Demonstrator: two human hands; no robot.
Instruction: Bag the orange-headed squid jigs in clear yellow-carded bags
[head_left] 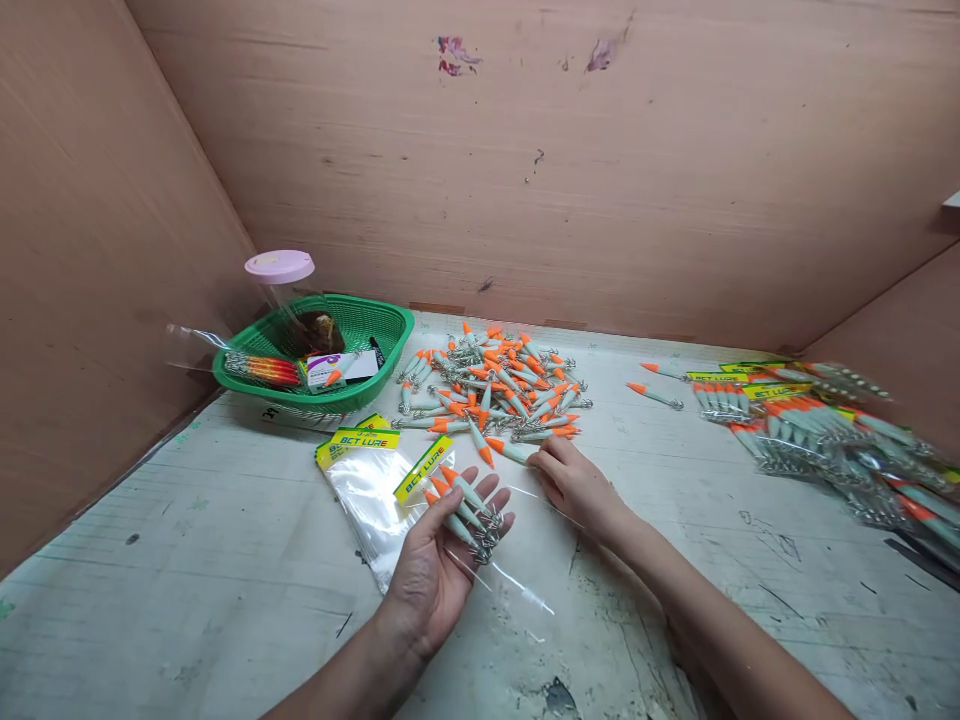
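Several pale green squid jigs with orange tips [466, 508] lie side by side in my left hand [442, 560], held under the thumb with their hooks toward the fingers. Beneath that hand is a clear plastic bag with a yellow BCT LURE header [424, 470]. My right hand [574, 487] has its fingers closed on the hook end of a single squid jig [507, 451] at the near edge of a big loose pile of squid jigs [495, 385]. To the left lies a stack of clear header bags [367, 500].
A green plastic basket [345, 402] at the back left holds a jar with a pink lid [280, 266] and small packets. Filled lure packs [817, 430] are heaped on the right, near two loose jigs [655, 396]. Wooden panels [525, 200] enclose the table.
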